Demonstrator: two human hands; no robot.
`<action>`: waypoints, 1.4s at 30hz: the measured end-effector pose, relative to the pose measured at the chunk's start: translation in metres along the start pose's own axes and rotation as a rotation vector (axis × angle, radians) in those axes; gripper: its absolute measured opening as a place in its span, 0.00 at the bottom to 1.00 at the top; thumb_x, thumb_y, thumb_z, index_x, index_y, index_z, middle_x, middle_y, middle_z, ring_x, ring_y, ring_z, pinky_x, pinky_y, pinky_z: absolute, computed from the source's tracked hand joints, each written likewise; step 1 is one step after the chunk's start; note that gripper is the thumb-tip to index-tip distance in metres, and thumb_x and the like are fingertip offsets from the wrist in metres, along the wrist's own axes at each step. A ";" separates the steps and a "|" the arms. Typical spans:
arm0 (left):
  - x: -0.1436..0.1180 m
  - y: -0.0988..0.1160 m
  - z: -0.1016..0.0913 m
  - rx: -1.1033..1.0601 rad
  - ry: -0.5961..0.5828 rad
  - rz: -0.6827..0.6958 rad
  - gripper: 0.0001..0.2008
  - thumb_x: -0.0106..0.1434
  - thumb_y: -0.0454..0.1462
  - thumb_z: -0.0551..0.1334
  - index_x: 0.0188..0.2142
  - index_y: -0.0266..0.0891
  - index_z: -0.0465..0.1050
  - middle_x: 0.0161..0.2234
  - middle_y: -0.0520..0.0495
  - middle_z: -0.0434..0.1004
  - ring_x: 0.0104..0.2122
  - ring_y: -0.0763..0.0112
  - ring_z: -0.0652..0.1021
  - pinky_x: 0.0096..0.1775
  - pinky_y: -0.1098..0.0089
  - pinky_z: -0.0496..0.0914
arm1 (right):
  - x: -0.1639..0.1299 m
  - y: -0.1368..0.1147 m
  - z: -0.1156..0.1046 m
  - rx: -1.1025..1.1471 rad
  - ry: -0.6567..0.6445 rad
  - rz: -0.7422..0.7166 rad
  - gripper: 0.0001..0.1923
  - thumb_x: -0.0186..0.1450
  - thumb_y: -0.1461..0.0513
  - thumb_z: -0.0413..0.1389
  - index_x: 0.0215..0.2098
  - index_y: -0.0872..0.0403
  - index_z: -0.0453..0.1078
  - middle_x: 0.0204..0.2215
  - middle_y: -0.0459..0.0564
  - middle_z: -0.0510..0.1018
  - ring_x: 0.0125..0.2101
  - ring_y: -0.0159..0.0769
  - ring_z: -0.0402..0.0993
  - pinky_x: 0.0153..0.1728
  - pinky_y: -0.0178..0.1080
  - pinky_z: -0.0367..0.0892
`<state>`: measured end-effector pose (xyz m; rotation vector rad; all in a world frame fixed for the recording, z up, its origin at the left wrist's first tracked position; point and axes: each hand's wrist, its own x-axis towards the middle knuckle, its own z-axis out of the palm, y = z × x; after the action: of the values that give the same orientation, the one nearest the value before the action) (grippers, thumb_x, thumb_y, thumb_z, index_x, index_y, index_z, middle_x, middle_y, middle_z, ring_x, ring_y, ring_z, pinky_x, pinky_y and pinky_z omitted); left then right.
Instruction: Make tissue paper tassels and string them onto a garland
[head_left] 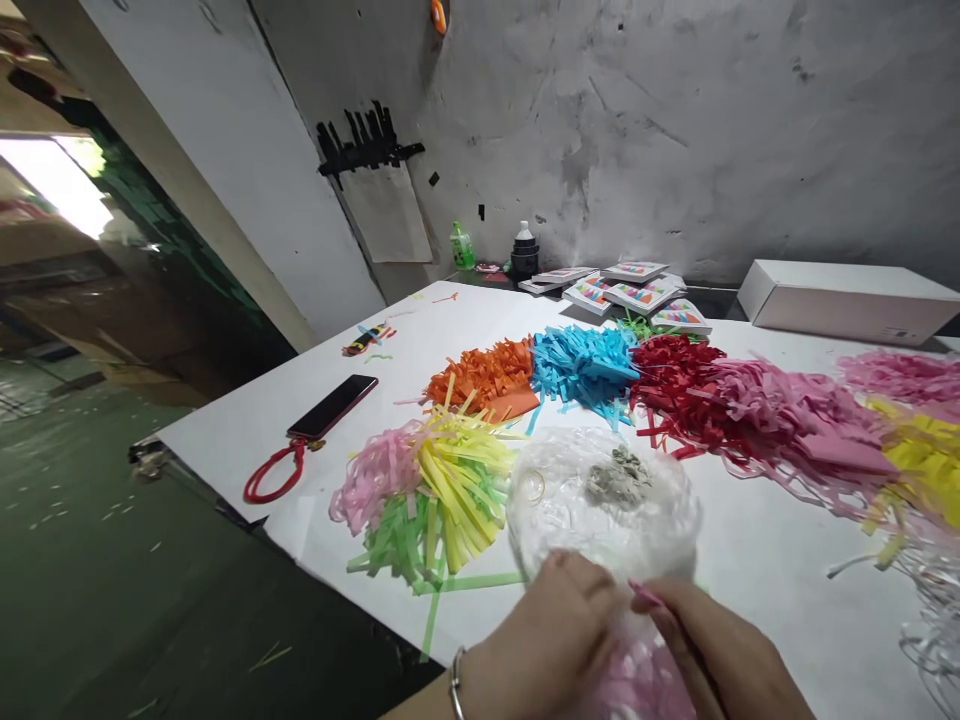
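My left hand [551, 635], with a silver bangle at the wrist, is closed at the bottom of the view. Beside it, my right hand [724, 650] pinches the twisted tip of a pink paper tassel [637, 675], whose fringe hangs between both hands. My left fingers curl around the same tassel, partly hidden. Just beyond the hands lies a clear plastic bag [555, 535] with a greyish clump [622, 480] on it. Left of the bag sit yellow fringed paper [469, 470], pink fringed paper [382, 475] and green fringed paper [397, 535].
Behind the bag run bundles of orange fringe [484, 375], blue fringe [589, 365], red fringe [679, 385] and pink fringe [802, 410]. A phone [334, 407] with a red strap lies left. Printed boxes [641, 293] and a white box [855, 298] stand by the wall. White string [934, 590] lies right.
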<state>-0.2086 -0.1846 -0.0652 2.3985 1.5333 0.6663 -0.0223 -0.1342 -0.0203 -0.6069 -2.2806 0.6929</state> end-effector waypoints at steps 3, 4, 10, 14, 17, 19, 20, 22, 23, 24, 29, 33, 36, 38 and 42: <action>-0.004 0.003 0.008 0.048 -0.090 0.190 0.04 0.65 0.36 0.62 0.35 0.38 0.72 0.37 0.46 0.78 0.40 0.60 0.76 0.46 0.61 0.69 | 0.023 0.014 0.006 0.115 -0.089 0.244 0.17 0.76 0.54 0.39 0.38 0.48 0.65 0.30 0.43 0.76 0.31 0.31 0.75 0.33 0.30 0.67; -0.003 0.002 0.003 0.016 -0.084 0.182 0.03 0.66 0.35 0.61 0.35 0.38 0.73 0.36 0.46 0.78 0.38 0.62 0.76 0.45 0.63 0.69 | 0.026 0.023 0.012 0.114 -0.122 0.341 0.19 0.76 0.52 0.38 0.36 0.48 0.65 0.30 0.44 0.76 0.32 0.33 0.75 0.34 0.32 0.66; 0.029 -0.031 -0.055 -0.025 0.011 -0.223 0.13 0.68 0.27 0.54 0.45 0.38 0.75 0.43 0.44 0.77 0.43 0.66 0.77 0.45 0.71 0.70 | 0.020 0.063 0.041 0.073 -0.209 0.545 0.24 0.73 0.46 0.37 0.30 0.49 0.62 0.24 0.45 0.73 0.27 0.38 0.70 0.31 0.37 0.60; 0.062 -0.059 -0.054 0.153 -0.146 -0.317 0.12 0.64 0.25 0.55 0.36 0.36 0.78 0.38 0.42 0.78 0.38 0.63 0.78 0.42 0.67 0.71 | 0.017 0.058 0.040 0.065 -0.248 0.577 0.25 0.73 0.45 0.35 0.30 0.49 0.62 0.25 0.45 0.74 0.29 0.39 0.71 0.32 0.37 0.58; 0.074 -0.066 -0.042 0.212 -0.190 -0.332 0.12 0.63 0.24 0.54 0.34 0.34 0.76 0.36 0.40 0.78 0.37 0.59 0.78 0.40 0.64 0.71 | 0.018 0.055 0.037 0.060 -0.262 0.592 0.25 0.72 0.45 0.34 0.30 0.49 0.61 0.26 0.45 0.73 0.29 0.39 0.70 0.33 0.37 0.58; 0.076 -0.066 -0.038 0.243 -0.207 -0.335 0.13 0.63 0.24 0.54 0.36 0.34 0.76 0.37 0.39 0.77 0.38 0.58 0.77 0.40 0.64 0.71 | 0.019 0.054 0.036 0.056 -0.263 0.599 0.25 0.72 0.45 0.34 0.30 0.49 0.61 0.25 0.45 0.73 0.29 0.39 0.70 0.33 0.37 0.58; 0.075 -0.065 -0.038 0.251 -0.216 -0.331 0.12 0.63 0.24 0.54 0.37 0.35 0.75 0.37 0.40 0.77 0.38 0.59 0.77 0.40 0.64 0.71 | 0.019 0.054 0.036 0.055 -0.266 0.602 0.25 0.72 0.44 0.34 0.30 0.49 0.61 0.25 0.45 0.73 0.29 0.39 0.69 0.33 0.37 0.57; 0.074 -0.065 -0.039 0.254 -0.234 -0.317 0.11 0.63 0.25 0.55 0.36 0.36 0.74 0.38 0.41 0.77 0.38 0.60 0.76 0.40 0.65 0.71 | 0.021 0.053 0.036 0.054 -0.276 0.605 0.25 0.72 0.45 0.34 0.30 0.49 0.60 0.25 0.46 0.73 0.29 0.39 0.69 0.33 0.37 0.57; 0.073 -0.065 -0.039 0.250 -0.242 -0.308 0.11 0.63 0.25 0.55 0.36 0.37 0.74 0.38 0.41 0.76 0.38 0.60 0.76 0.40 0.66 0.71 | 0.022 0.052 0.036 0.054 -0.280 0.606 0.25 0.72 0.45 0.34 0.30 0.49 0.60 0.25 0.46 0.73 0.29 0.39 0.70 0.33 0.37 0.57; 0.073 -0.065 -0.039 0.243 -0.247 -0.299 0.11 0.63 0.25 0.55 0.35 0.37 0.74 0.38 0.41 0.76 0.38 0.60 0.76 0.40 0.66 0.70 | 0.022 0.051 0.035 0.054 -0.283 0.607 0.24 0.72 0.45 0.34 0.30 0.49 0.60 0.25 0.46 0.73 0.29 0.40 0.70 0.33 0.38 0.57; 0.077 -0.075 -0.033 0.162 -0.228 -0.292 0.10 0.60 0.24 0.55 0.31 0.37 0.72 0.35 0.42 0.75 0.36 0.60 0.75 0.41 0.64 0.70 | 0.022 0.047 0.034 0.050 -0.277 0.597 0.23 0.72 0.47 0.34 0.29 0.49 0.60 0.26 0.47 0.74 0.30 0.40 0.70 0.33 0.38 0.56; 0.083 -0.083 -0.038 0.009 -0.152 -0.304 0.10 0.53 0.23 0.60 0.24 0.38 0.68 0.29 0.47 0.72 0.33 0.64 0.73 0.40 0.66 0.69 | 0.021 0.050 0.035 0.057 -0.242 0.581 0.23 0.72 0.48 0.35 0.29 0.49 0.61 0.25 0.47 0.74 0.29 0.40 0.70 0.31 0.38 0.55; 0.080 -0.075 -0.053 -0.165 -0.052 -0.315 0.08 0.52 0.25 0.60 0.25 0.38 0.68 0.28 0.49 0.71 0.31 0.67 0.72 0.38 0.69 0.68 | 0.020 0.052 0.035 0.088 -0.196 0.551 0.23 0.73 0.48 0.36 0.29 0.50 0.61 0.23 0.45 0.72 0.27 0.39 0.69 0.30 0.37 0.55; 0.071 -0.062 -0.062 -0.313 0.000 -0.332 0.04 0.56 0.28 0.59 0.29 0.38 0.68 0.28 0.50 0.71 0.28 0.70 0.71 0.33 0.71 0.68 | 0.019 0.050 0.033 0.121 -0.149 0.519 0.23 0.73 0.47 0.37 0.30 0.50 0.62 0.24 0.44 0.71 0.27 0.37 0.68 0.31 0.37 0.56; 0.049 -0.030 -0.058 -0.621 0.060 -0.387 0.07 0.63 0.38 0.57 0.30 0.38 0.64 0.27 0.51 0.68 0.21 0.77 0.65 0.24 0.74 0.65 | 0.017 0.034 0.025 0.203 -0.060 0.431 0.23 0.74 0.48 0.37 0.34 0.50 0.64 0.26 0.43 0.70 0.27 0.34 0.67 0.30 0.35 0.57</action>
<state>-0.2438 -0.1312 -0.0147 1.5939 1.4712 0.9536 -0.0439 -0.1070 -0.0494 -1.0016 -2.1137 1.1453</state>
